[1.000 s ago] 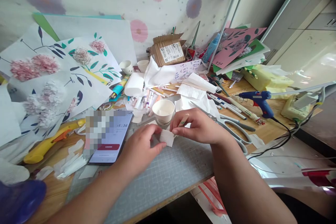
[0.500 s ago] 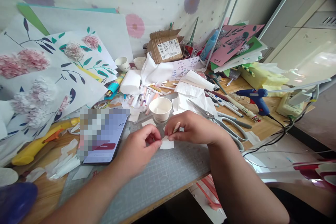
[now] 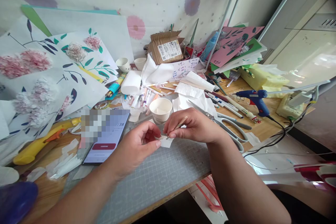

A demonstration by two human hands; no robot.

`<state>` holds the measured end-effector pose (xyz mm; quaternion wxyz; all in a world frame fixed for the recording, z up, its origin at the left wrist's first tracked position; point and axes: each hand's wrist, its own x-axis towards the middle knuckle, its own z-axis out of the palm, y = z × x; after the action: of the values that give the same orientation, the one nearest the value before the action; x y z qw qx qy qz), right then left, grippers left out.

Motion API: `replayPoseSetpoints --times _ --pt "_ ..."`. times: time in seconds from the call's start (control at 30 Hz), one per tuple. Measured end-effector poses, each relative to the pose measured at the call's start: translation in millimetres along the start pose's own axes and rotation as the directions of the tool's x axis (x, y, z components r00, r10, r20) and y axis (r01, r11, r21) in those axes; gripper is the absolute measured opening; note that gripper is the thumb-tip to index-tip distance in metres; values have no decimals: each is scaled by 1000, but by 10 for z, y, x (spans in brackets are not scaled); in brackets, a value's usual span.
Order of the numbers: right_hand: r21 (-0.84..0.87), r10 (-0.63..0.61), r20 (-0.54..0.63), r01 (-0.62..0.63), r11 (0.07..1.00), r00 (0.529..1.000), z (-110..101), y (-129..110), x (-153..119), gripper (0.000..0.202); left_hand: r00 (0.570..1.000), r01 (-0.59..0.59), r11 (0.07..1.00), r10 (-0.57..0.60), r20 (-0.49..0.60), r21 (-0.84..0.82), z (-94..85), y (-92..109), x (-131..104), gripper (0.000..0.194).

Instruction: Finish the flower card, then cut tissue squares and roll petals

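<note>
My right hand [image 3: 185,126] pinches a thin wooden stick [image 3: 181,122], its lower tip down at a small white paper piece [image 3: 166,142]. Just left of it, my left hand [image 3: 141,140] has its thumb and curled fingers at the paper's left edge, closed on that edge. The paper lies low over the grey cutting mat [image 3: 157,175]. Behind both hands stands a white paper cup [image 3: 160,109]. Large scissors [image 3: 223,122] rest right of my right hand, partly hidden by it.
A phone [image 3: 107,140] lies left of my left hand. Pens [image 3: 225,103] and a blue glue gun [image 3: 256,99] are at the right. Flower artworks [image 3: 39,77], a yellow glue gun [image 3: 39,143] and paper scraps [image 3: 63,164] fill the left. A cardboard box [image 3: 165,47] stands behind.
The stick in my right hand now shows more fully and slants down to the paper. The small paper has turned slightly, and my left thumb has straightened along its edge.
</note>
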<state>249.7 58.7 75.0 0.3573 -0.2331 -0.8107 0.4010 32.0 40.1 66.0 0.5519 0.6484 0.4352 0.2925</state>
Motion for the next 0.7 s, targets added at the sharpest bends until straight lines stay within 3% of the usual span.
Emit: replayPoseSetpoints --times 0.37,0.6,0.7 --pt "92 -78 -78 85 992 994 54 -23 34 10 998 -55 996 54 19 67 -43 -21 1 23" --pt "69 -190 -121 199 978 974 94 -65 54 5 999 54 961 -51 20 -270 -26 -30 -14 22" --pt "47 -204 -103 210 977 974 110 -61 68 4 997 79 941 -76 21 -330 -24 -22 -27 23"
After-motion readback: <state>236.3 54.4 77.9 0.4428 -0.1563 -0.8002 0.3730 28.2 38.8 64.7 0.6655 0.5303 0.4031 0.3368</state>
